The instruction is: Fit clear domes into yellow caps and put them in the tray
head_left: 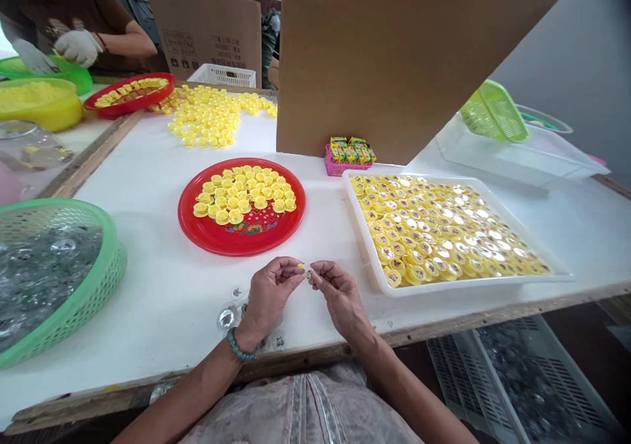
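My left hand [266,294], with a beaded bracelet at the wrist, pinches a small yellow plastic piece [300,266] in front of my body. My right hand [341,296] meets it fingertip to fingertip, closed on a small clear piece [309,275] that the fingers mostly hide. Under and beside my left hand, several clear round plastic pieces [227,318] lie on the white table [162,286]. Beyond my hands is a red tray [241,245] with many yellow cup-shaped pieces [236,200]. A white tray [365,260] at the right holds rows of yellow pieces with shiny clear tops [434,233].
At the left stands a green basket [111,260] of clear plastic parts. A cardboard sheet [374,56] rises behind a pink basket of small packets [350,158]. Loose yellow pieces [207,118] lie farther back, near a gloved co-worker [79,48]. Crates [522,378] stand below the table's edge.
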Demonstrator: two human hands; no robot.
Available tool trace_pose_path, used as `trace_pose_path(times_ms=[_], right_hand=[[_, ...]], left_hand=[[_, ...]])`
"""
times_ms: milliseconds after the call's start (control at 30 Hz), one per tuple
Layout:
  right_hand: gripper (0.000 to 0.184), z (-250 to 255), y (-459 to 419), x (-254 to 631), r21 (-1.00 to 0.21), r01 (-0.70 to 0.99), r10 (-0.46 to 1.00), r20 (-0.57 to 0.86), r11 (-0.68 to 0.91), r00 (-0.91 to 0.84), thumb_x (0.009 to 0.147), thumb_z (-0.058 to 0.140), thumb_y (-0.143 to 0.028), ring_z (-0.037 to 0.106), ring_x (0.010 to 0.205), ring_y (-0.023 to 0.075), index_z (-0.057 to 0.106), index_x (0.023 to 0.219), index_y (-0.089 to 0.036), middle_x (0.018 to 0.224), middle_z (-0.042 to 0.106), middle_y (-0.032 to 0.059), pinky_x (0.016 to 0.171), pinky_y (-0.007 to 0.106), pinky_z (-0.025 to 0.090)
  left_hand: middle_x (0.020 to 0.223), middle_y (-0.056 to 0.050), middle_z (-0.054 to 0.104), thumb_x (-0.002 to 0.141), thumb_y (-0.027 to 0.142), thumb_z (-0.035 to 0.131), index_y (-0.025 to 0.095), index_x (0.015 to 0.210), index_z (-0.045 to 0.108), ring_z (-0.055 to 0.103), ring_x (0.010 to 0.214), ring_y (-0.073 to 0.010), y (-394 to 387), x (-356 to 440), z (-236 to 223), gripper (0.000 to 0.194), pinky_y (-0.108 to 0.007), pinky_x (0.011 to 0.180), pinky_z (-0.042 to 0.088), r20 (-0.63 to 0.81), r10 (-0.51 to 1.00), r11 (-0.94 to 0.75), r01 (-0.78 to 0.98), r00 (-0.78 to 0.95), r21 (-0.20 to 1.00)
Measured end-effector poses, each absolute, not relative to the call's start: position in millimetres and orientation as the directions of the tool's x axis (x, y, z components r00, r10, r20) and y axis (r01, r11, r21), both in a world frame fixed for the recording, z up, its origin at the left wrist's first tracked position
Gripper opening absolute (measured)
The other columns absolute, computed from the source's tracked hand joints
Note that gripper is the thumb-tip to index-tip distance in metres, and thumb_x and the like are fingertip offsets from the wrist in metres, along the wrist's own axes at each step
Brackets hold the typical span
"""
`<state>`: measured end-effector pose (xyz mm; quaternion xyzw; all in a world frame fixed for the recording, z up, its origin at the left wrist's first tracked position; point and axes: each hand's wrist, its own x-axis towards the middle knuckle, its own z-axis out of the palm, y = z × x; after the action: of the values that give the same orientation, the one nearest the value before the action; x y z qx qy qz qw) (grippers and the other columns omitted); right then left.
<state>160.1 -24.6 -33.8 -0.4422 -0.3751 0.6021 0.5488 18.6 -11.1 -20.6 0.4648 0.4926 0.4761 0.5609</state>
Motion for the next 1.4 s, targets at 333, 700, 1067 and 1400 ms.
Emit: trace_pose_path(times_ms=[333, 700, 1067, 1400], right_hand=[[0.015, -30, -22, 149, -0.882, -0.453, 0.984, -0.170, -0.129, 0.051, 0.073, 0.071, -0.022, 0.051, 0.067, 0.0091, 0.065, 0.086, -0.019, 0.076, 0.060, -0.0005, 0.065, 0.022, 0.041], [0.033, -23, -27, 172, -0.895, 0.381, 0.970, 0.179, 0.231, -0.167, 0.080, 0.064, -0.026, 0.057, 0.089, 0.0182, 0.060, 0.112, -0.026, 0.104, 0.060, 0.0058, 0.077, 0.032, 0.047], [0.029, -22, -7, 181, -0.757, 0.522, 0.891, 0.173, 0.393, -0.419, 0.082, 0.061, -0.029, 0.059, 0.076, 0.0158, 0.061, 0.111, -0.025, 0.100, 0.062, 0.0066, 0.061, 0.026, 0.049], [0.025, -30, 37, 187, -0.580, 0.613, 0.785, 0.078, 0.537, -0.615, 0.078, 0.066, -0.016, 0.060, 0.091, 0.0190, 0.066, 0.102, -0.020, 0.096, 0.066, 0.0070, 0.079, 0.029, 0.045]], left_hand=[[0.074, -0.002, 0.067, 0.069, 0.023, 0.072, 0.016, 0.090, 0.055, 0.061, 0.070, -0.0137, -13, 20, -18, 0.028, -0.025, 0.067, 0.049, -0.197, 0.980, 0.194, -0.239, 0.012, 0.951], [0.074, 0.000, 0.065, 0.071, 0.024, 0.070, 0.018, 0.098, 0.054, 0.060, 0.073, -0.0142, -10, 10, -17, 0.031, -0.026, 0.071, 0.046, -0.172, 0.980, 0.187, -0.173, 0.100, 0.967], [0.080, -0.002, 0.068, 0.072, 0.028, 0.069, 0.019, 0.102, 0.051, 0.062, 0.075, -0.0160, -10, 2, -29, 0.035, -0.028, 0.073, 0.045, -0.256, 0.946, 0.291, -0.169, 0.199, 0.942], [0.082, -0.003, 0.065, 0.074, 0.013, 0.056, 0.021, 0.091, 0.066, 0.056, 0.066, -0.0156, 1, -2, -46, 0.022, -0.026, 0.063, 0.042, -0.023, 0.989, -0.065, 0.560, 0.149, 0.826]])
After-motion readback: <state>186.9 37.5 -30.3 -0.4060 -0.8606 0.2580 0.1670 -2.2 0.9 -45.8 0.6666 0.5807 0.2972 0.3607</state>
